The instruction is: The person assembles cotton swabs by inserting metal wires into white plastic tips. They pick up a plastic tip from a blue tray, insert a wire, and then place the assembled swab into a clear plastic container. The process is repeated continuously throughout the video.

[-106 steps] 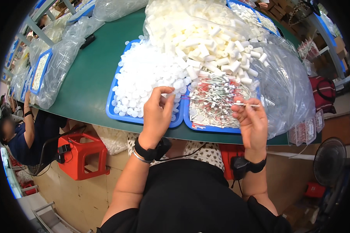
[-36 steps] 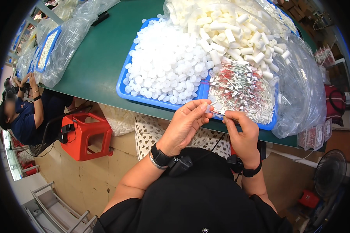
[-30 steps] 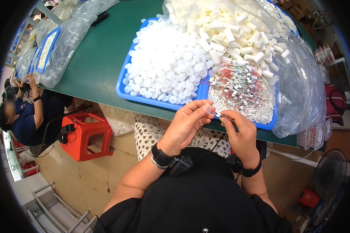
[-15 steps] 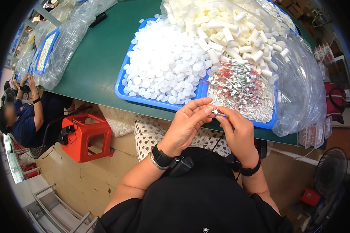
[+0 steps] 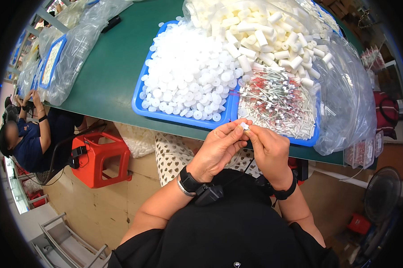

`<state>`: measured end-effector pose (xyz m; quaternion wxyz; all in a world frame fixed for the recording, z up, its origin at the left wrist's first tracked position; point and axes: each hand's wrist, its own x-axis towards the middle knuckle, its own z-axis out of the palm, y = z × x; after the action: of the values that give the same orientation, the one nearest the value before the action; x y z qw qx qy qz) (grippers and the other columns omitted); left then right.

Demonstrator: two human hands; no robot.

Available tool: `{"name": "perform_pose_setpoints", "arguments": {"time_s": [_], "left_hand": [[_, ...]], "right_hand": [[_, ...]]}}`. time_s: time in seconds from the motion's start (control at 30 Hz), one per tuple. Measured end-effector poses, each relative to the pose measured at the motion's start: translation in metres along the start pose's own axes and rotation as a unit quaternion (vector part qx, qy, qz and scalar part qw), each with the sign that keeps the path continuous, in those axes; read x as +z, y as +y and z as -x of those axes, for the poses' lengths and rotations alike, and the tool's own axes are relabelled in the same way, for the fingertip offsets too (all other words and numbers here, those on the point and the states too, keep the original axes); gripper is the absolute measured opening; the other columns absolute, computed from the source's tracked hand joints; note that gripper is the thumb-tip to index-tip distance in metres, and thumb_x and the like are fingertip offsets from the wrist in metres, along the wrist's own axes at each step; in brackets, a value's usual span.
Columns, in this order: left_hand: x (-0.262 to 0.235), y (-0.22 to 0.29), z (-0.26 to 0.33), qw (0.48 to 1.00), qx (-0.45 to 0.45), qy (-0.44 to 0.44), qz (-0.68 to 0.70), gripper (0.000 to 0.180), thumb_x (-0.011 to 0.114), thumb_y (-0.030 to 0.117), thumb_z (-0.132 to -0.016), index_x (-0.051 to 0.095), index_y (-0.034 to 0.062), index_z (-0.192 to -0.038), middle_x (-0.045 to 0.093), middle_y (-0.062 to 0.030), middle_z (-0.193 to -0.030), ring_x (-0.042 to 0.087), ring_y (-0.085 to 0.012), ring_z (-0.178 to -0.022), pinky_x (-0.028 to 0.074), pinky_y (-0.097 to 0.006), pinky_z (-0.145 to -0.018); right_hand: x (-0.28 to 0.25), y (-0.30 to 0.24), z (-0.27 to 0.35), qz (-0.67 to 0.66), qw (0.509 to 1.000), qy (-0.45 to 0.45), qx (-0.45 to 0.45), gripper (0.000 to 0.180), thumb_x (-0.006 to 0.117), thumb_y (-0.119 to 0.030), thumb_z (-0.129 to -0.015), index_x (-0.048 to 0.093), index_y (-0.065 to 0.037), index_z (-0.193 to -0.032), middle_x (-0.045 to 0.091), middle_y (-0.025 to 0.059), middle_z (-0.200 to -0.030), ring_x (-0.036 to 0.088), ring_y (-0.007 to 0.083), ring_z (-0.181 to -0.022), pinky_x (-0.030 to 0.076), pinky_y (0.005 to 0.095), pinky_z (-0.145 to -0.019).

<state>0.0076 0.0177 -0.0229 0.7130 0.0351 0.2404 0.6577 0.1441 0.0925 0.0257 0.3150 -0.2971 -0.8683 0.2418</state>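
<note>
Just off the table's front edge, my left hand and my right hand meet fingertip to fingertip. Both pinch a small white piece between thumb and forefinger; the fingers cover most of it, so its exact kind does not show. Beyond my left hand, a blue tray holds a heap of translucent white discs with centre holes. A second blue tray, past my right hand, carries a pile of thin red, green and white wired parts with white ends.
Cream foam cylinders spill from a clear plastic bag at the back right. The green table runs off to the left. A red stool stands on the floor near a seated person. At right is a fan.
My fingertips have drawn closer together around the white piece, covering more of it. My left hand has shifted slightly to the right.
</note>
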Motion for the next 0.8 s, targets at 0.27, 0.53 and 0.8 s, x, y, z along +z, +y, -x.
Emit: {"name": "perform_pose_setpoints", "arguments": {"time_s": [0.27,0.53,0.8], "left_hand": [[0.008,0.026,0.006,0.976,0.154,0.1,-0.12,0.033,0.055,0.019,-0.1,0.053,0.0014,-0.128,0.065,-0.0134,-0.115,0.065,-0.0144,-0.093,0.054,-0.027,-0.081],[0.006,0.041,0.008,0.972,0.163,0.122,-0.12,0.033,0.056,0.021,-0.1,0.053,0.0009,-0.126,0.065,-0.0166,-0.112,0.066,-0.0171,-0.094,0.055,-0.029,-0.083],[0.002,0.037,0.009,0.973,0.156,0.128,-0.11,0.032,0.056,0.023,-0.1,0.054,0.0014,-0.124,0.066,-0.015,-0.11,0.066,-0.017,-0.093,0.056,-0.029,-0.084]], "right_hand": [[-0.011,0.015,0.0,-0.099,0.981,-0.044,0.163,0.015,0.064,-0.011,-0.092,0.066,0.0,-0.103,0.069,0.0151,-0.083,0.067,0.0293,-0.068,0.052,0.0343,-0.061],[0.0,0.024,-0.026,0.209,0.964,-0.089,-0.135,0.015,0.064,-0.004,-0.072,0.064,-0.007,-0.087,0.058,0.0054,-0.079,0.058,0.0219,-0.075,0.046,0.0335,-0.066],[0.015,0.027,-0.038,0.257,0.938,-0.135,-0.188,0.011,0.064,-0.009,-0.071,0.054,-0.008,-0.075,0.054,0.0056,-0.073,0.058,0.0212,-0.073,0.045,0.0334,-0.065]]}}
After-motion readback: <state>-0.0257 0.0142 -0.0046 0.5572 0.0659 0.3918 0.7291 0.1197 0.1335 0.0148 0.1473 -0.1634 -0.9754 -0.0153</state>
